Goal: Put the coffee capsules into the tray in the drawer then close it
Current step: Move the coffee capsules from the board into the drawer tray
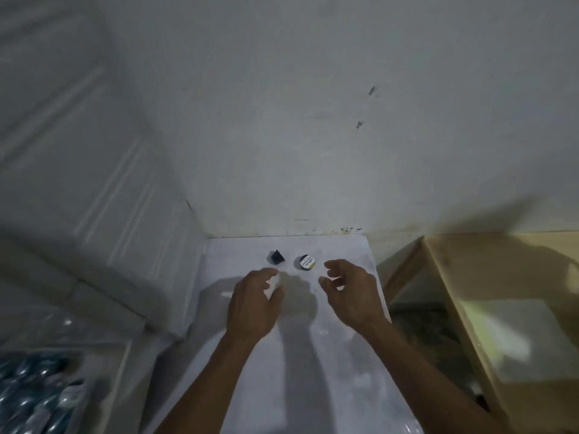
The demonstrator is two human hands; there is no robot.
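Both hands hover over the white tabletop (313, 355) with fingers loosely curled, holding nothing: left hand (255, 303), right hand (351, 292). Just beyond the fingertips sit two coffee capsules, a dark one (277, 257) and a labelled one (306, 262), side by side near the wall (313, 120).

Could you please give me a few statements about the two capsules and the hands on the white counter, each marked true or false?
1. Two capsules sit on the white counter. True: a tipped capsule and a labelled capsule.
2. The right hand holds the labelled capsule. False: it hovers just short of it, fingers loosely curled, holding nothing.
3. The left hand is nearer the tipped capsule than the right hand is. True.
4. The capsules touch each other. False: bare counter shows between them.
5. A wooden unit stands left of the counter. False: it stands to the right.
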